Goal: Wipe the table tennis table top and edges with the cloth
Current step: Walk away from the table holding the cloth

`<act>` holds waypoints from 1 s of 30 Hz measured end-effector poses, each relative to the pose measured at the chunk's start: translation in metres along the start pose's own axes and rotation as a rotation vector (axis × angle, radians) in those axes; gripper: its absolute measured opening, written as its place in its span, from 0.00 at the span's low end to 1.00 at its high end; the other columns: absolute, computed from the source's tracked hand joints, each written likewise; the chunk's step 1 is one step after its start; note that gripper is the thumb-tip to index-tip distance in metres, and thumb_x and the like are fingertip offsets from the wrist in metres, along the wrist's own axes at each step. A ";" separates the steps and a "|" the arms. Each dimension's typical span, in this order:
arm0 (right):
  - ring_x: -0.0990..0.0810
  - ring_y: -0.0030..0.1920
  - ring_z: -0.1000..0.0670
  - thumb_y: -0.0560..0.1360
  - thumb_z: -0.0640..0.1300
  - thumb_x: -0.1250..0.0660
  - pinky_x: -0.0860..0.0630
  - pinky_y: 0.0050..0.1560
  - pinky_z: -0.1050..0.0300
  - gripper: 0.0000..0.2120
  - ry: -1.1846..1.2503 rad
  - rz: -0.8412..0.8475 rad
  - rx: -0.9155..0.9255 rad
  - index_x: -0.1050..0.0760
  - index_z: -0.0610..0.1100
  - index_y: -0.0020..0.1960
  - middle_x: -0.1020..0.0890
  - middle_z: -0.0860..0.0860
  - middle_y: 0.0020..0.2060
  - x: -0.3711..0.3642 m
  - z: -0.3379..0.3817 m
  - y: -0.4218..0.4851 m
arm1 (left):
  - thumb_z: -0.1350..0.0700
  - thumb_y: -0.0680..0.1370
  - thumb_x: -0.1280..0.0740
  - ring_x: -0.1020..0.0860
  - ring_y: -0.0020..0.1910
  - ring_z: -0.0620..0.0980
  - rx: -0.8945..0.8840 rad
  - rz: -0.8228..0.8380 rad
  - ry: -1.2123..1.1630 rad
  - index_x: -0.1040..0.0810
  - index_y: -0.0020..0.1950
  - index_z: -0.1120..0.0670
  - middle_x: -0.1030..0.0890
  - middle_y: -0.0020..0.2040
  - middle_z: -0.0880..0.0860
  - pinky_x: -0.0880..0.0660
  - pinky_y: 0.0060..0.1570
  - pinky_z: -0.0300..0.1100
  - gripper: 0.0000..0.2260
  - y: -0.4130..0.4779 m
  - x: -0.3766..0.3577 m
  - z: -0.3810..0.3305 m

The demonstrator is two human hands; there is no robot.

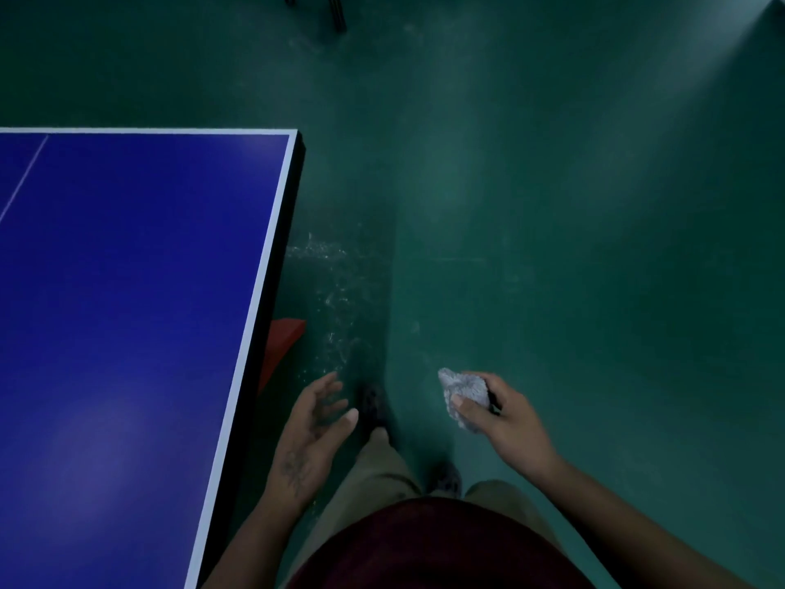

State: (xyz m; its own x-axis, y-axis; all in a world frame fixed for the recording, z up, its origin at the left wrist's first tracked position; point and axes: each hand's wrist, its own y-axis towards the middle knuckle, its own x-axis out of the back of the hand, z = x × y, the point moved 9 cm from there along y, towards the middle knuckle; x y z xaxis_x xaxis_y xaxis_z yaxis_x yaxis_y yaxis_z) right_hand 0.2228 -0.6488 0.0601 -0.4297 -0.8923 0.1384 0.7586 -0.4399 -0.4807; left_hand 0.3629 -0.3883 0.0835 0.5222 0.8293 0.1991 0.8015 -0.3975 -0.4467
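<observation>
The blue table tennis table [127, 291] fills the left side, with a white line along its border and a dark side edge [280, 265] facing me. I stand beside its right side. My right hand [505, 418] grips a crumpled grey-white cloth [463, 393] in the air over the floor, well to the right of the table. My left hand [314, 423] hangs open, palm up, fingers relaxed, just off the table's side edge and touching nothing.
A green floor [552, 206] spreads to the right and ahead, with pale scuff marks near the table. A red part [282, 342] sticks out from under the table. Dark furniture legs [335, 10] stand at the far top. My legs and shoes are below.
</observation>
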 end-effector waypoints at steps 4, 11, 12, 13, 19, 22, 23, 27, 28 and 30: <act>0.14 0.52 0.61 0.78 0.50 0.25 0.20 0.47 0.67 0.12 -0.012 -0.026 -0.003 0.19 0.55 0.60 0.14 0.63 0.51 -0.001 0.024 0.058 | 0.60 0.82 0.27 0.20 0.67 0.40 0.011 0.023 0.007 0.26 0.76 0.44 0.22 0.72 0.43 0.20 0.60 0.37 0.24 0.067 0.003 -0.021; 0.13 0.51 0.59 0.77 0.49 0.25 0.20 0.48 0.68 0.11 0.039 -0.123 -0.007 0.18 0.54 0.59 0.12 0.61 0.51 -0.008 0.091 0.147 | 0.57 0.82 0.27 0.22 0.68 0.37 -0.015 0.158 0.061 0.28 0.77 0.42 0.24 0.73 0.41 0.22 0.68 0.44 0.25 0.187 0.022 -0.085; 0.13 0.51 0.58 0.76 0.51 0.25 0.20 0.48 0.67 0.12 0.042 -0.134 0.004 0.18 0.54 0.59 0.12 0.61 0.50 -0.010 0.102 0.159 | 0.57 0.82 0.26 0.22 0.68 0.36 -0.032 0.185 0.075 0.28 0.77 0.42 0.24 0.73 0.40 0.22 0.69 0.45 0.25 0.202 0.024 -0.095; 0.13 0.50 0.58 0.75 0.53 0.26 0.20 0.48 0.67 0.13 0.039 -0.140 0.008 0.18 0.54 0.59 0.12 0.60 0.50 -0.012 0.111 0.170 | 0.56 0.82 0.26 0.23 0.68 0.36 -0.045 0.216 0.096 0.28 0.77 0.41 0.24 0.73 0.39 0.22 0.69 0.45 0.25 0.217 0.026 -0.104; 0.13 0.50 0.58 0.73 0.55 0.26 0.20 0.49 0.66 0.17 0.073 -0.173 0.036 0.17 0.52 0.60 0.12 0.58 0.51 -0.010 0.159 0.236 | 0.46 0.81 0.26 0.24 0.71 0.36 -0.106 0.267 0.147 0.28 0.77 0.36 0.24 0.72 0.35 0.23 0.65 0.41 0.25 0.297 0.038 -0.159; 0.13 0.51 0.58 0.76 0.49 0.24 0.19 0.49 0.66 0.12 0.071 -0.166 0.026 0.17 0.53 0.60 0.12 0.59 0.51 -0.004 0.173 0.276 | 0.45 0.79 0.26 0.23 0.70 0.37 -0.096 0.233 0.121 0.27 0.76 0.36 0.23 0.71 0.35 0.22 0.63 0.41 0.25 0.337 0.040 -0.176; 0.13 0.51 0.59 0.78 0.47 0.24 0.19 0.50 0.66 0.11 0.068 -0.159 0.022 0.17 0.54 0.59 0.12 0.60 0.52 0.000 0.177 0.291 | 0.48 0.81 0.25 0.22 0.69 0.38 -0.082 0.221 0.108 0.27 0.75 0.37 0.23 0.71 0.36 0.21 0.63 0.41 0.24 0.351 0.040 -0.178; 0.14 0.52 0.60 0.79 0.44 0.25 0.20 0.50 0.67 0.11 0.037 -0.137 0.038 0.18 0.56 0.59 0.13 0.62 0.51 0.021 0.208 0.356 | 0.56 0.82 0.26 0.21 0.67 0.39 -0.045 0.166 0.094 0.26 0.73 0.38 0.21 0.71 0.40 0.21 0.58 0.33 0.23 0.408 0.029 -0.197; 0.14 0.51 0.60 0.79 0.44 0.25 0.20 0.49 0.67 0.11 0.025 -0.131 0.048 0.18 0.55 0.59 0.13 0.62 0.51 0.027 0.217 0.374 | 0.56 0.82 0.26 0.20 0.67 0.38 -0.036 0.157 0.093 0.26 0.73 0.38 0.21 0.71 0.41 0.21 0.57 0.32 0.23 0.422 0.025 -0.204; 0.14 0.50 0.60 0.79 0.44 0.25 0.20 0.47 0.66 0.11 0.023 -0.124 0.066 0.18 0.54 0.60 0.12 0.61 0.50 0.042 0.234 0.410 | 0.57 0.81 0.26 0.20 0.66 0.39 -0.041 0.129 0.075 0.25 0.73 0.40 0.21 0.71 0.42 0.21 0.60 0.37 0.23 0.450 0.016 -0.225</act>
State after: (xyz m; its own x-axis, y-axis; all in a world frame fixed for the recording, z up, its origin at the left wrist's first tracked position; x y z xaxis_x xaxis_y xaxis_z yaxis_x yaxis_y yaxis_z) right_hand 0.6299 -0.8904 0.0716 -0.5328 -0.8283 0.1735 0.7292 -0.5534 -0.4026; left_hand 0.7972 -0.6424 0.0817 0.6410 0.7391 0.2072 0.7365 -0.5161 -0.4373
